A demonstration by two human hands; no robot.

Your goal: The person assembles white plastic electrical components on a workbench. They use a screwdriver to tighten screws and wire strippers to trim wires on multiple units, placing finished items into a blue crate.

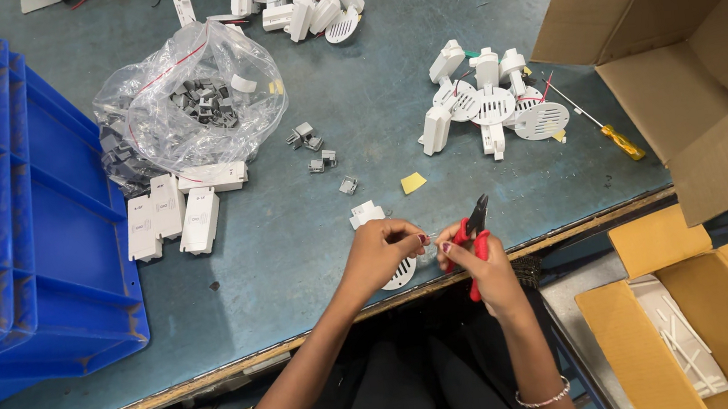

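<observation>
My left hand point(381, 248) pinches a small white plastic part with a round slotted grille point(402, 272) at the table's front edge. My right hand point(473, 261) grips red-handled cutters point(475, 230), their dark jaws pointing up and away, close to the left fingertips. Both hands meet just above the table's near edge. A white block point(366, 213) lies just beyond the left hand.
A blue crate point(26, 206) with white parts stands at the left. A clear bag of grey clips point(188, 101), three white covers point(174, 219), loose grey clips point(314, 146), two heaps of white assemblies point(490, 103), a yellow-handled screwdriver point(607, 131), and cardboard boxes point(692, 39) at the right.
</observation>
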